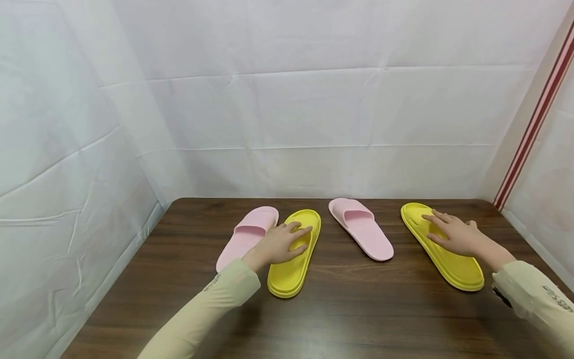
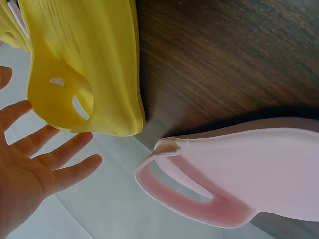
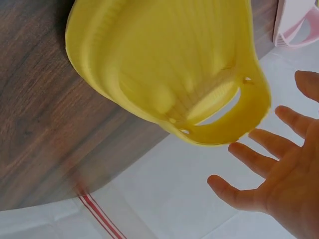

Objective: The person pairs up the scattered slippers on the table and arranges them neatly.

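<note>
While the left hand spreads over the left yellow slipper, the right hand spreads over the right yellow slipper, far right on the worktop. Each grip is splayed wide around nothing; whether they touch the yellow straps I cannot tell. Both wrist views look through these straps, partly covered in the head view, which shows the left pink slipper and right pink slipper whole.

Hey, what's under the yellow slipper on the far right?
The dark wooden table shows around the edges of that yellow slipper. The patch directly beneath is covered, so I can't tell whether anything else lies there.
</note>
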A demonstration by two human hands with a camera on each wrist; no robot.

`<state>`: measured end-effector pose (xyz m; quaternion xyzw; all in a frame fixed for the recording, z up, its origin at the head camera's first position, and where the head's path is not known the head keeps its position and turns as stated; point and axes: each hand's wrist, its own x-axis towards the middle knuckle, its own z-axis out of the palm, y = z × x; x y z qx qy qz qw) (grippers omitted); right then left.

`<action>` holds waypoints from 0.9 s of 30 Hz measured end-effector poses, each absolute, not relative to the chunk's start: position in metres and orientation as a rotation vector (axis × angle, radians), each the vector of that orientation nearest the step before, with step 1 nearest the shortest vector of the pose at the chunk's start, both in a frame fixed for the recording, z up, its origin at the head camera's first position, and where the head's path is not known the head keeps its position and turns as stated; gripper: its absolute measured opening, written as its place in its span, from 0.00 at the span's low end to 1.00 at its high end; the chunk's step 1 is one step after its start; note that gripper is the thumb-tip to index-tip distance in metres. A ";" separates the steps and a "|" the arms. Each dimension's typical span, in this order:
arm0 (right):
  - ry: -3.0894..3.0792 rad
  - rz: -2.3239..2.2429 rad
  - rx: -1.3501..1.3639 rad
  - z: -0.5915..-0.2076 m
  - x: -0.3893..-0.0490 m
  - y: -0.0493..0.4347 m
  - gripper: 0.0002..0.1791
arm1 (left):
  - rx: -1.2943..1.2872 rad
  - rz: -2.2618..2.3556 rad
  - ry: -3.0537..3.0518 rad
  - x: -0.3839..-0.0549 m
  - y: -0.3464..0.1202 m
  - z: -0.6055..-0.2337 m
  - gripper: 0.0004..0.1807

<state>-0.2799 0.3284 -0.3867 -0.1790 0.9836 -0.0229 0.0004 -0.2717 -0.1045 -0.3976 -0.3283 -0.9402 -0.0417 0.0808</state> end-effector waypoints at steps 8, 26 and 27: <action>3.091 -0.042 -0.566 -0.386 -0.278 0.328 0.31 | -1.003 -0.139 -2.814 -0.269 -0.104 -0.395 0.24; 3.110 -0.052 -0.535 -0.385 -0.269 0.334 0.34 | -1.266 -0.143 -2.784 -0.243 -0.100 -0.389 0.23; 3.110 -0.057 -0.533 -0.385 -0.269 0.335 0.34 | -1.279 -0.148 -2.790 -0.242 -0.100 -0.389 0.23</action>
